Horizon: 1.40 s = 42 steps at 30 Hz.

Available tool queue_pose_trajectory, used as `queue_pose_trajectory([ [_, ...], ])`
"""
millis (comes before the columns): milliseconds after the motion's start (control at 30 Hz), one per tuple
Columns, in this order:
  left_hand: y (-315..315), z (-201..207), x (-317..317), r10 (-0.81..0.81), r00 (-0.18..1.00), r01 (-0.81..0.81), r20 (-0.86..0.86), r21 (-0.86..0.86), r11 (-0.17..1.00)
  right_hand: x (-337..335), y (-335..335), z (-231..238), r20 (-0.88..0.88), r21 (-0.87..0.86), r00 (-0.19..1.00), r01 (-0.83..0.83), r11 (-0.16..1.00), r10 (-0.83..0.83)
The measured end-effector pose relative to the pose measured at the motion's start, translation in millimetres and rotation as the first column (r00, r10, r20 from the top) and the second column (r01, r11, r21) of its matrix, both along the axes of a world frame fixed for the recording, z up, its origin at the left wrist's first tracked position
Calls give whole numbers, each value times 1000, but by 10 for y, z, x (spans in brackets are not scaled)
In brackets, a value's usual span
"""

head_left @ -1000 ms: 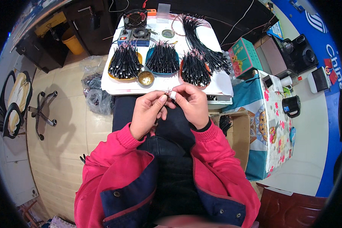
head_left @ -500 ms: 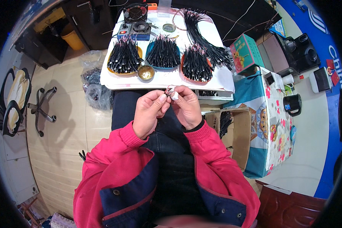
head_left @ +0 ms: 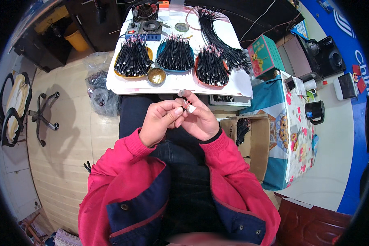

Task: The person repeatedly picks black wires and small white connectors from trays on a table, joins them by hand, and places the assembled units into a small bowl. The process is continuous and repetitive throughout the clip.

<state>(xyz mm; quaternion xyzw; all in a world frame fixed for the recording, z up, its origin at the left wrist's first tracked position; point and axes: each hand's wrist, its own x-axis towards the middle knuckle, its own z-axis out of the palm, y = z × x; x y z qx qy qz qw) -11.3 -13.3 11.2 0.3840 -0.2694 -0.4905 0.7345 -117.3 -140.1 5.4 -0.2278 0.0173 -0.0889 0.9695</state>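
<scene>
Above my lap, my left hand (head_left: 160, 121) pinches a small bundle of thin red and pale wires (head_left: 185, 105) between thumb and fingers; the part inside the grip is mostly hidden. Close against it, my right hand (head_left: 203, 121) has its index finger raised away from the thumb, with the wire ends between them. White wrapping covers the right thumb tip, and a greyish covering sits on the index fingertip. Beyond my hands, black cables with pinkish ends fill a yellow tray (head_left: 116, 73), a teal tray (head_left: 173, 71) and an orange-red tray (head_left: 211, 85) on the white table (head_left: 125, 87).
A small metal bowl (head_left: 156, 76) stands near the table's front edge. Behind the trays are a blue heating device (head_left: 151, 37), a fan (head_left: 145, 11) and a long cable bundle (head_left: 219, 37). A cardboard box (head_left: 259, 147) sits right of my legs; a wheeled chair base (head_left: 43, 117) stands left.
My right index finger has lifted and moved apart from the thumb, showing more of the wires. My left hand keeps its pinch, shifted slightly lower.
</scene>
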Motion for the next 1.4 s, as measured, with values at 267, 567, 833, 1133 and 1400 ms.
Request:
queue_pose_trajectory([
  [267, 72, 66, 28, -86, 993, 84, 80, 33, 996, -36, -54, -42, 34, -152, 999, -23, 988, 29],
  [567, 82, 107, 22, -80, 965, 71, 248, 46, 996, -88, -130, -17, -12, -274, 999, -46, 961, 44],
  [833, 84, 123, 4, -68, 967, 65, 244, 22, 998, -101, -131, 89, -93, -404, 995, -20, 914, -20],
  [1133, 60, 39, -1, -77, 969, 52, 235, 107, 993, -107, -30, 71, -68, -465, 975, 158, 871, -214],
  [1400, 68, 54, 22, -126, 987, 114, 98, 125, 986, -117, -60, 60, -142, -498, 969, 105, 861, -201],
])
